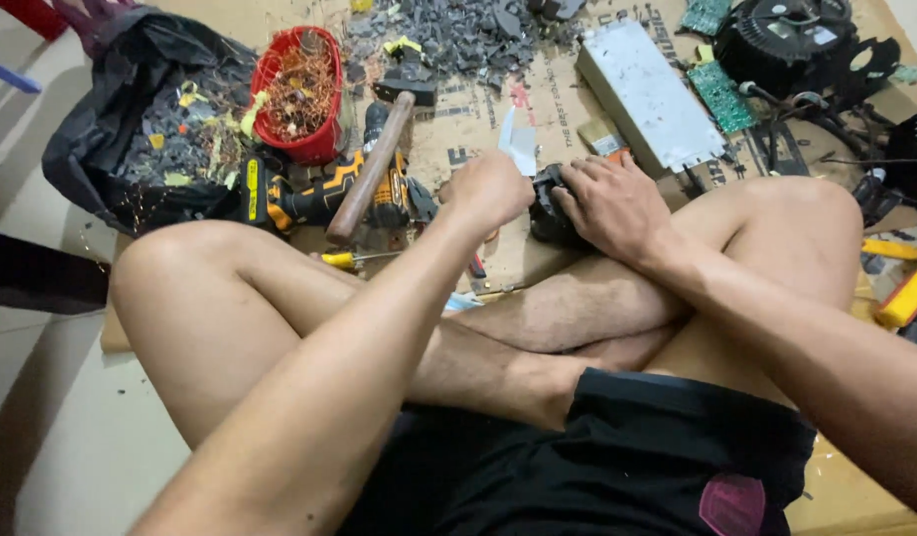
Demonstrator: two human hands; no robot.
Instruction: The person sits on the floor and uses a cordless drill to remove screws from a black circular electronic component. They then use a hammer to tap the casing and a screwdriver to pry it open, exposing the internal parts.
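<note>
I sit cross-legged on cardboard. My left hand (488, 189) is closed in a fist around a tool whose flat pale metal blade (519, 141) sticks up beyond the knuckles. My right hand (612, 203) presses down on a small dark motor-like part (545, 216) that rests on the cardboard just in front of my shins. The blade stands close beside that part, at its left. My fingers hide most of the part.
A wooden-handled hammer (374, 169) lies across a yellow-black cordless drill (309, 199). Behind them are a red basket of copper wire (299, 94), a black bag of scraps (150, 119) and a grey scrap pile (448, 35). A grey metal box (647, 94), green circuit boards (721, 94) and yellow tools (905, 293) lie to the right.
</note>
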